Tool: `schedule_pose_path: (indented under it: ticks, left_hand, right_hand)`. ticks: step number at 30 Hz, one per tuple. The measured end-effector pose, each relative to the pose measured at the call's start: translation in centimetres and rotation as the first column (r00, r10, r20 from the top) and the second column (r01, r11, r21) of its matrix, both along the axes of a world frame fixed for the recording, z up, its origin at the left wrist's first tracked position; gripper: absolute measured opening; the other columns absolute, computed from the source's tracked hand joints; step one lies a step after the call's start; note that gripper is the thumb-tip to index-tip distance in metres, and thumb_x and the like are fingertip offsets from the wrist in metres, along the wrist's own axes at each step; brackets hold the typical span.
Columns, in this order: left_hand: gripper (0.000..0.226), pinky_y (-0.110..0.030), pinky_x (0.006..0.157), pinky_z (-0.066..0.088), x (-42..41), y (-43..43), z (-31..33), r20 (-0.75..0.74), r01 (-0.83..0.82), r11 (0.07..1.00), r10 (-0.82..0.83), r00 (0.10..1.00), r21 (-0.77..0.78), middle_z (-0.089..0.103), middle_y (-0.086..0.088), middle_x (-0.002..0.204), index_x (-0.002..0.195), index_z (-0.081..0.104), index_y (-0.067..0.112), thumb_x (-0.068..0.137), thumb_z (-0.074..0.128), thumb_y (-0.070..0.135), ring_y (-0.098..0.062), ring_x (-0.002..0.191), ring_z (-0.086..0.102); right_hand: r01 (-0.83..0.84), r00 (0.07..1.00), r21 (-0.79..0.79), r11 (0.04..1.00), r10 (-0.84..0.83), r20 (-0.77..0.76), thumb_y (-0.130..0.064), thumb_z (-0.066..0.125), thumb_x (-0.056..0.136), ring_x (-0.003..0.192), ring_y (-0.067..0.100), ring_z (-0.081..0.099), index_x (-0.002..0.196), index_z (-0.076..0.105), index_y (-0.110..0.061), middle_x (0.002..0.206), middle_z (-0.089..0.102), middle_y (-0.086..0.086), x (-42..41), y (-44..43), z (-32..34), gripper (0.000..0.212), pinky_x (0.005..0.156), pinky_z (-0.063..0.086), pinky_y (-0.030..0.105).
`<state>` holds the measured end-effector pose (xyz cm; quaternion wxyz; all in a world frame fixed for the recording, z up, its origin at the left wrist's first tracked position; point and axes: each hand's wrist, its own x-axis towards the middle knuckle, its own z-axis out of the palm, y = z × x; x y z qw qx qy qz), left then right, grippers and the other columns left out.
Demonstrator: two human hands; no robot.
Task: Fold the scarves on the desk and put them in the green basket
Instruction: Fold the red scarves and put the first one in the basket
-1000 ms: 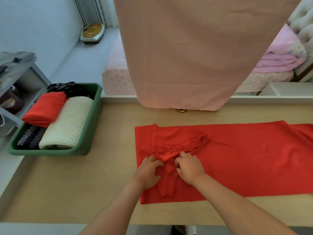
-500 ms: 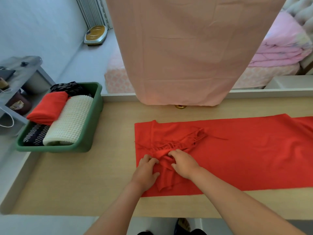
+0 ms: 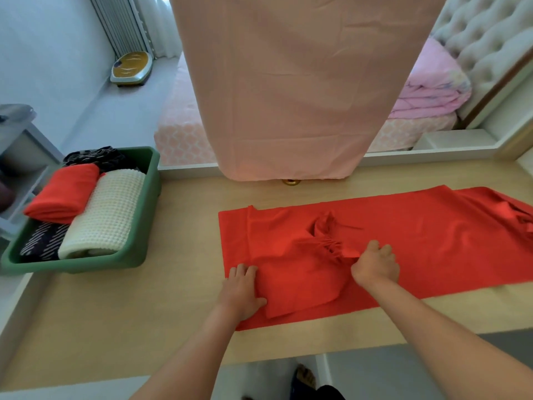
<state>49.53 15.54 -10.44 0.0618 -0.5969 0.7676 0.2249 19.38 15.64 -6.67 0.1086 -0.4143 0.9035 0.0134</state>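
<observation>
Pale wood desk fills your view, with a pink cloth hanging over its far edge at 12 o'clock. At 9 o'clock the green basket sits on the desk's left end. It holds a rolled red scarf and a cream waffle-knit roll side by side and touching. A dark striped scarf lies under the red one at the near end, and a black patterned scarf is tucked at the far end.

From the centre out toward 3 o'clock, the long red scarf lies flat across the desk, well apart from the basket. Its left end is folded back over itself, so the fringe lies bunched on top near the middle.

Your left hand rests at the 8 o'clock corner of that folded part, fingers stretched out and pressing the cloth flat. The thumb lies against the edge of the upper layer. Your right hand is at the flap's 3 o'clock side, just beside the fringe, fingers curled and gripping the red cloth there.
</observation>
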Motion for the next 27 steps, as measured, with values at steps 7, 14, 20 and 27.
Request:
schedule_pose_path:
  ticks: [7,14,20,27]
  left_hand:
    - [0.109,-0.039,0.092,0.042,-1.3,1.4,-1.2,-0.023,0.177,0.984,-0.178,0.984,-0.033,0.031,0.003,0.130,0.140,0.031,0.031,0.047,0.078,0.062,-0.022,0.115,0.035]
    - [0.036,-0.034,0.073,0.045,0.9,2.1,-2.5,-0.336,0.073,0.990,-0.110,0.935,-0.120,0.046,0.003,0.099,0.101,0.052,0.018,0.071,0.070,0.024,-0.020,0.085,0.052]
    - [0.029,-0.020,0.061,0.044,2.1,2.4,-1.8,-0.477,-0.073,0.985,0.139,0.868,0.155,0.064,0.011,0.069,0.091,0.061,0.029,0.074,0.080,0.016,0.002,0.061,0.056]
    - [0.006,-0.009,0.064,0.042,2.4,1.9,-0.1,-0.436,-0.109,0.961,0.214,0.874,0.254,0.064,0.021,0.075,0.088,0.075,0.026,0.086,0.071,0.021,0.005,0.072,0.062]
  right_hand:
    - [-0.860,0.511,0.025,0.510,0.857,0.075,-0.009,0.056,0.071,0.126,0.023,0.045,0.133,0.053,-0.032,0.144,0.043,0.000,3.6,3.0,-2.5,0.065,0.097,0.036,0.039]
    - [-0.808,0.590,0.020,0.589,0.807,0.022,-0.030,0.059,0.091,0.115,0.018,0.055,0.105,0.073,-0.031,0.136,0.055,-0.010,3.8,3.5,-4.1,0.020,0.089,0.033,0.035]
    - [-0.651,0.725,-0.154,0.743,0.669,0.164,-0.028,0.059,0.092,0.105,0.014,0.063,0.095,0.072,-0.029,0.108,0.069,-0.012,3.3,3.2,-3.5,0.013,0.086,0.041,0.032]
    - [-0.340,0.815,-0.419,0.842,0.486,0.315,-0.012,0.042,0.101,0.084,0.037,0.061,0.104,0.049,-0.012,0.085,0.061,0.009,4.2,2.2,-1.2,0.007,0.065,0.032,0.036]
